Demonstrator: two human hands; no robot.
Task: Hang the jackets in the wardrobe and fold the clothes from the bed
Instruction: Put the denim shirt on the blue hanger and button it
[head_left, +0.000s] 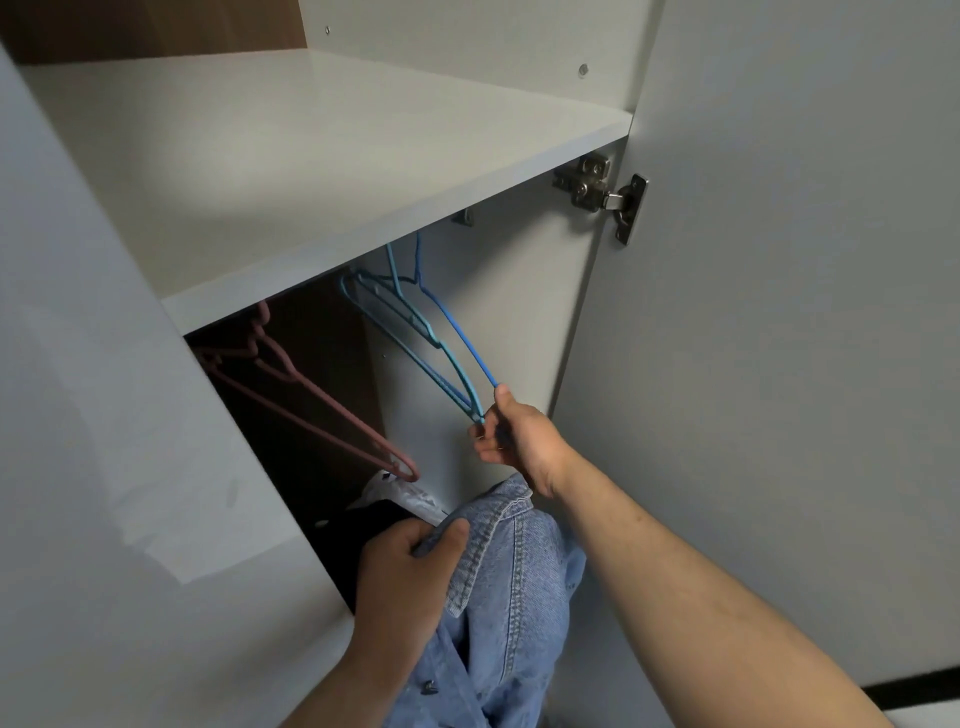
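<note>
I stand at an open white wardrobe (322, 156). My left hand (405, 577) grips the collar of a light blue denim jacket (514, 587) that hangs down in front of me. My right hand (519, 441) reaches into the wardrobe and pinches the near end of a blue wire hanger (457, 332), which still hangs from under the shelf. A second, teal hanger (395, 317) hangs just behind it. The rail itself is hidden by the shelf.
Pink hangers (311, 410) hang to the left in the dark part of the wardrobe. Dark clothing and a white bag (400, 499) lie lower inside. The open door (779, 312) with its metal hinge (602, 192) stands at my right.
</note>
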